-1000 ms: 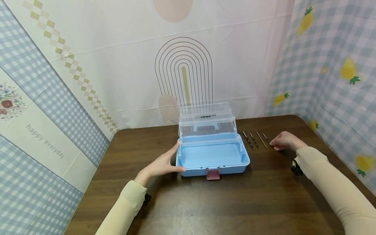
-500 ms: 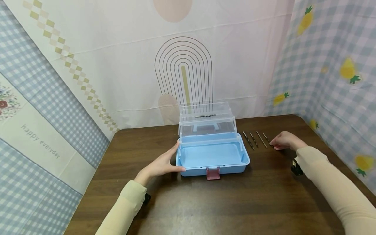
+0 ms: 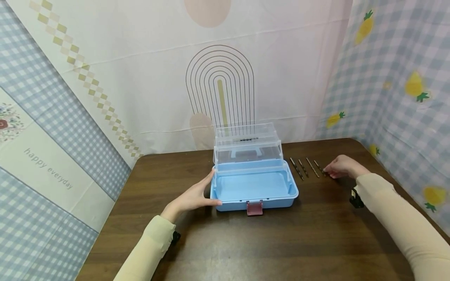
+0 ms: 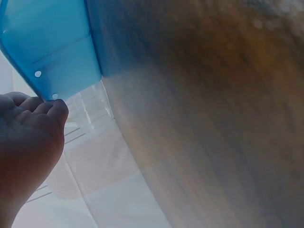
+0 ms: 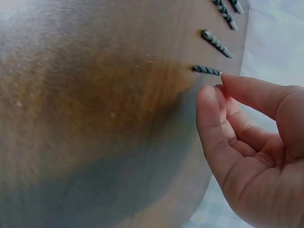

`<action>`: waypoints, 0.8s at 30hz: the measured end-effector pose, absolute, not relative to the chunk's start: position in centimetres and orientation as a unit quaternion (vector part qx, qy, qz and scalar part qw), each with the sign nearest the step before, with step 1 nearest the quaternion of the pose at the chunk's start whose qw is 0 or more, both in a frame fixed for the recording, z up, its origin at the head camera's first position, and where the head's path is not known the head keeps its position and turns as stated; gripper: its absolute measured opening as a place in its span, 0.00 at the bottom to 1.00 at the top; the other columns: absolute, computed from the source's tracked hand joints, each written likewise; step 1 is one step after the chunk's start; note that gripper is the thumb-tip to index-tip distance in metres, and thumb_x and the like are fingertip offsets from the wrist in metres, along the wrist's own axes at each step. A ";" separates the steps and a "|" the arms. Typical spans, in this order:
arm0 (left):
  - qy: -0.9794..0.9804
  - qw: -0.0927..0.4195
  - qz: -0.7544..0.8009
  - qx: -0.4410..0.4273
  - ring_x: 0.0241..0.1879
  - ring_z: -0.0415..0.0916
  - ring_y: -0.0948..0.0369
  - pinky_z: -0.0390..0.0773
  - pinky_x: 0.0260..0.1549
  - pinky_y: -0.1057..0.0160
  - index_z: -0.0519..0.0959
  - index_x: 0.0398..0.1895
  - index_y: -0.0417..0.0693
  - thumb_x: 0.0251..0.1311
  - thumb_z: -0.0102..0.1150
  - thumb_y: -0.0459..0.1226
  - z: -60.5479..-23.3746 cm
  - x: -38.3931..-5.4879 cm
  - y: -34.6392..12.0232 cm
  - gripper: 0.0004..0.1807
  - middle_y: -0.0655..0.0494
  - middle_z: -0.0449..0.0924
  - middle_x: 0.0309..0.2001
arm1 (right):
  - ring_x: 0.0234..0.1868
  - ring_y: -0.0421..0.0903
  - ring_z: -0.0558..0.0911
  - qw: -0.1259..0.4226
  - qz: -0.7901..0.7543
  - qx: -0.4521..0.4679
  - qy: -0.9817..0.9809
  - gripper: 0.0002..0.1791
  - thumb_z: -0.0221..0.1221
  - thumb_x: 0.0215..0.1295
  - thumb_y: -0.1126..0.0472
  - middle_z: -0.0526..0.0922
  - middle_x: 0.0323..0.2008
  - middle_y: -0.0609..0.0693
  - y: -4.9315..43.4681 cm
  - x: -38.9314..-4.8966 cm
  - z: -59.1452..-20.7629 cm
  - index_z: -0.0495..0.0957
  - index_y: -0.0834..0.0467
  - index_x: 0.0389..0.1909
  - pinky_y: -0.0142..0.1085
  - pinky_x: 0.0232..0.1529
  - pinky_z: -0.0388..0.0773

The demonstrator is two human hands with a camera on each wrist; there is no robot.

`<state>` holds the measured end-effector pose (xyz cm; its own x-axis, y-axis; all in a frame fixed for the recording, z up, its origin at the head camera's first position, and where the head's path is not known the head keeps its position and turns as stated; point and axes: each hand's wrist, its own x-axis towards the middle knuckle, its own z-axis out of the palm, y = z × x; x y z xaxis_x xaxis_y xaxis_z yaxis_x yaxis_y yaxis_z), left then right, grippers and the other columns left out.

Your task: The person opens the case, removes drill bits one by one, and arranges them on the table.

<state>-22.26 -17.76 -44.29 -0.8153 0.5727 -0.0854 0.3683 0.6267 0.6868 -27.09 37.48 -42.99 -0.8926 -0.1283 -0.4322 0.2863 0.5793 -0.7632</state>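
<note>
A blue toolbox (image 3: 253,185) with clear fold-out trays stands raised and unfolded on the table. My left hand (image 3: 193,195) holds its left end, thumb at the front corner and fingers toward the back; in the left wrist view the fingertips bend at the blue wall (image 4: 61,47). Right of the box, several drill bits lie in a slanted row, such as the leftmost drill bit (image 3: 297,168). My right hand (image 3: 341,167) is at the rightmost drill bit (image 5: 206,70). Its thumb and index finger are apart, with the bit's end right by the thumb tip.
A dark drill bit (image 3: 246,139) lies in the upper clear tray (image 3: 225,138). The pink latch (image 3: 254,208) hangs down at the box's front. Patterned cloth (image 3: 281,70) rises behind the brown wooden table (image 3: 263,246).
My right hand has shifted slightly right and away from the rightmost drill bit, so more of that bit shows. The thumb and finger have let go of it. The left hand stays put.
</note>
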 end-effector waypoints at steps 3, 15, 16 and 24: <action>0.889 0.149 0.342 0.264 0.78 0.42 0.60 0.54 0.72 0.48 0.33 0.82 0.66 0.53 0.70 0.63 -44.3 -22.1 -17.8 0.65 0.68 0.32 0.80 | 0.26 0.40 0.80 0.220 -0.440 0.038 0.870 0.18 0.57 0.70 0.69 0.82 0.27 0.48 37.6 -27.2 -42.3 0.76 0.84 0.47 0.34 0.33 0.82; 0.885 0.144 0.347 0.274 0.78 0.43 0.58 0.54 0.72 0.48 0.34 0.82 0.63 0.53 0.72 0.60 -44.2 -22.2 -17.7 0.65 0.66 0.32 0.81 | 0.28 0.41 0.79 0.188 -0.404 0.023 0.895 0.16 0.56 0.73 0.65 0.81 0.25 0.47 36.8 -29.3 -37.5 0.79 0.79 0.45 0.37 0.33 0.81; 0.885 0.144 0.347 0.276 0.78 0.43 0.58 0.54 0.72 0.48 0.34 0.82 0.63 0.53 0.72 0.60 -44.2 -22.2 -17.7 0.65 0.66 0.31 0.81 | 0.27 0.41 0.79 0.185 -0.404 0.023 0.895 0.15 0.56 0.73 0.65 0.81 0.24 0.47 36.6 -29.5 -37.1 0.79 0.78 0.44 0.37 0.32 0.81; 0.884 0.146 0.347 0.277 0.78 0.41 0.58 0.54 0.72 0.46 0.33 0.82 0.64 0.54 0.71 0.61 -44.2 -22.3 -17.9 0.65 0.65 0.31 0.81 | 0.25 0.40 0.80 0.154 -0.411 0.002 0.898 0.19 0.57 0.72 0.68 0.82 0.25 0.47 34.3 -31.2 -34.4 0.74 0.84 0.50 0.34 0.31 0.82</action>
